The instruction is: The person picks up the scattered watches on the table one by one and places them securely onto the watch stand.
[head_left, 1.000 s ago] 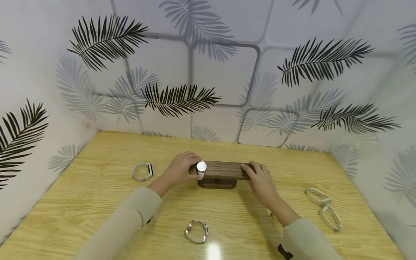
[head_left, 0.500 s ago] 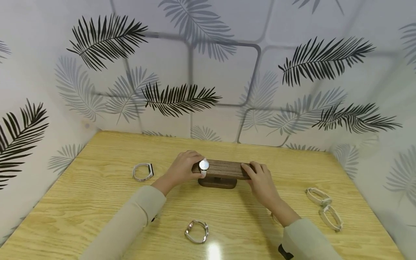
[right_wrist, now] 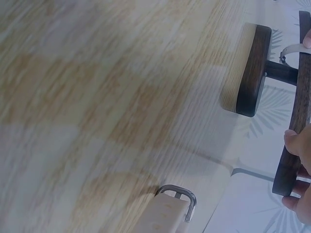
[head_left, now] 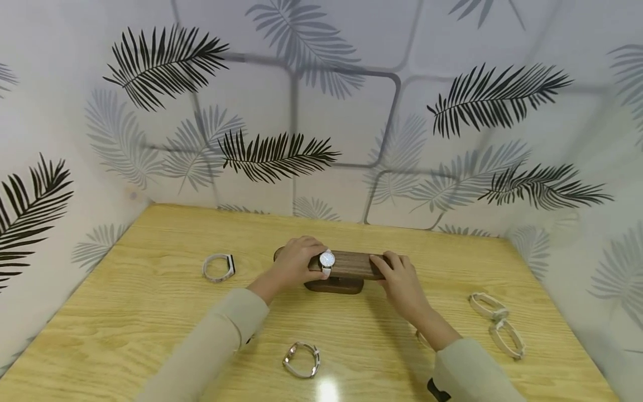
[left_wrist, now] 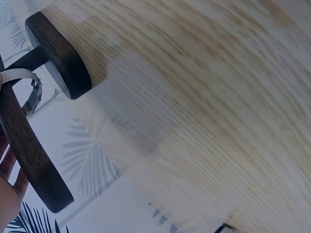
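A dark wooden T-shaped watch stand (head_left: 356,264) stands on the table, its oval base (left_wrist: 63,53) below the crossbar. A wristwatch (head_left: 327,258) with a round white dial and light strap is looped around the bar, its buckle hanging underneath in the left wrist view. My left hand (head_left: 298,261) reaches over the bar's left part and pinches the watch at its strap; the bar's left end shows behind that hand. With thumb and fingers my right hand (head_left: 402,282) grips the bar's right end. In the right wrist view, the right thumb presses on the bar (right_wrist: 302,97).
A band with a dark face (head_left: 219,268) lies at the left, and a metallic-looking watch (head_left: 301,360) near the front. Two pale watches (head_left: 488,306) lie close together at the right. Another band (head_left: 423,339) is partly hidden under the right forearm. A leaf-patterned backdrop (head_left: 346,195) rises behind the table.
My left hand has slid the wristwatch rightward along the bar toward the middle, uncovering the bar's left end. My right hand keeps its hold on the other end.
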Motion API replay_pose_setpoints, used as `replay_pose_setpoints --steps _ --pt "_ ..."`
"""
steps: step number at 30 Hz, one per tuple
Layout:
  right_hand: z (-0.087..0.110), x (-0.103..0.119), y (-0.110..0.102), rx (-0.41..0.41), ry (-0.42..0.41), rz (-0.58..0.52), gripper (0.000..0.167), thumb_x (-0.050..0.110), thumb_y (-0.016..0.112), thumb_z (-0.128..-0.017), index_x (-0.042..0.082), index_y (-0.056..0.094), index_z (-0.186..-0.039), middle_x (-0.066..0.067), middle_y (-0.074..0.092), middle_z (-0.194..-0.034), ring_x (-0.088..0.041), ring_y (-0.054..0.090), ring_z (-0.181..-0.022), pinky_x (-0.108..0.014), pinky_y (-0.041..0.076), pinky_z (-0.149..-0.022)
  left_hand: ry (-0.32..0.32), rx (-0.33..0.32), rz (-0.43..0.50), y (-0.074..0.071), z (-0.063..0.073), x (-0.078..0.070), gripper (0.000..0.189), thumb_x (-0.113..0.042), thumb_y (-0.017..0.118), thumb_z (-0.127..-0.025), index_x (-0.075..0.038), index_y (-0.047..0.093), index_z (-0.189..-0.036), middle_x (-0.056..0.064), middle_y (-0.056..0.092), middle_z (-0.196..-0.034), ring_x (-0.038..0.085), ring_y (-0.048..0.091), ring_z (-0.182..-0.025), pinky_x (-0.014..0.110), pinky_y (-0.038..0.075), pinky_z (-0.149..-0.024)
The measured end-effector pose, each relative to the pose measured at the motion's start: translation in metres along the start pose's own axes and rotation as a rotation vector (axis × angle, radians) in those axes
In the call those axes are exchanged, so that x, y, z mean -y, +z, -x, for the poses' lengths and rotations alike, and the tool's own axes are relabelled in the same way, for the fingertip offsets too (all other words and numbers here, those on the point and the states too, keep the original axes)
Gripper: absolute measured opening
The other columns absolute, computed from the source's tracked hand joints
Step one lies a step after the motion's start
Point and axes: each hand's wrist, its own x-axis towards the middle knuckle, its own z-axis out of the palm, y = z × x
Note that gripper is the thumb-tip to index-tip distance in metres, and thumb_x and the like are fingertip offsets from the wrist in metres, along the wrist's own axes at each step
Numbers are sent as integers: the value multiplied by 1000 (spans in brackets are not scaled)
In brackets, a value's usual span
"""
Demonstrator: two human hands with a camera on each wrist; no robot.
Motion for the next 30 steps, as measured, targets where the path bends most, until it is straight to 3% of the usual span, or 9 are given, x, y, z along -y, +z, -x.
replay_pose_setpoints --steps 10,20,26,30 --pt "0 4 0 4 10 -12 54 0 77 -71 5 58 -120 -22 54 -115 -37 51 -97 -50 49 -81 13 -4 -35 6 -4 -4 56 -35 75 -77 -7 60 -123 8 60 -124 27 51 -119 47 42 -100" --pt "1 3 -2 19 18 -58 54 -1 77 -71 5 58 -121 -21 54 -116 -38 52 -100 -51 49 -82 -7 -14 -39 6 3 0 60 -39 73 -78 -6 58 -125 9 60 -125 29 50 -120 49 41 -101" --pt "2 -4 -6 31 26 -151 53 -3 75 -72 0 56 -122 -25 54 -120 -43 50 -110 -55 47 -89 -57 -112 -31 5 15 13 65 -37 77 -73 -4 57 -126 9 58 -126 28 51 -119 48 42 -100" --pt "5 -8 -13 19 16 -185 54 -3 75 -72 -2 55 -122 -27 52 -123 -45 49 -112 -56 47 -90 -44 -161 -17 2 23 21 66 -35 79 -72 -3 58 -125 11 59 -125 29 52 -117 48 43 -99"
